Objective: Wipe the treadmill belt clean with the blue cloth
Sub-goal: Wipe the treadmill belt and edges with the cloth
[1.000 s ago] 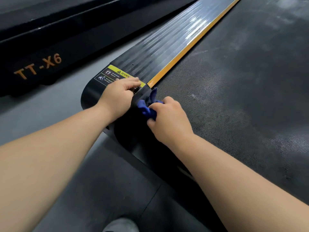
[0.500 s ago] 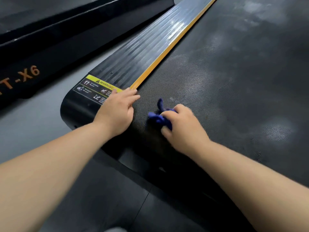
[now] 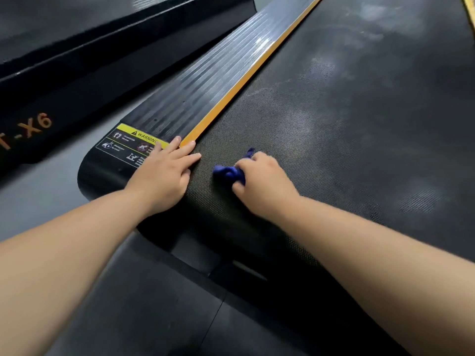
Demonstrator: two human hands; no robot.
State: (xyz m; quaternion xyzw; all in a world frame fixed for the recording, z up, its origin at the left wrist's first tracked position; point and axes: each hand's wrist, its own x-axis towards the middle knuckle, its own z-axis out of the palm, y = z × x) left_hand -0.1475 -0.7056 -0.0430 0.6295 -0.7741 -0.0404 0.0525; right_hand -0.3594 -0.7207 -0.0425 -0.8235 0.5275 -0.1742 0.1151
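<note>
Cloth [image 3: 227, 172] farther onto dusty belt [image 3: 347, 140]

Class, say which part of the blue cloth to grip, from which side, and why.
Grip the blue cloth by its bunched middle, from above, as the right hand does: it lies crumpled on the flat belt, only its top free.

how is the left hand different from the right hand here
Pose: the left hand lies flat with straight fingers; the right hand is curled.
Load: the left hand holds nothing; the right hand grips the bunched blue cloth.
Place: the left hand spans the warning label and the belt; the right hand sits wholly over the belt.
Shared: both are bare and at the belt's near end.
</note>
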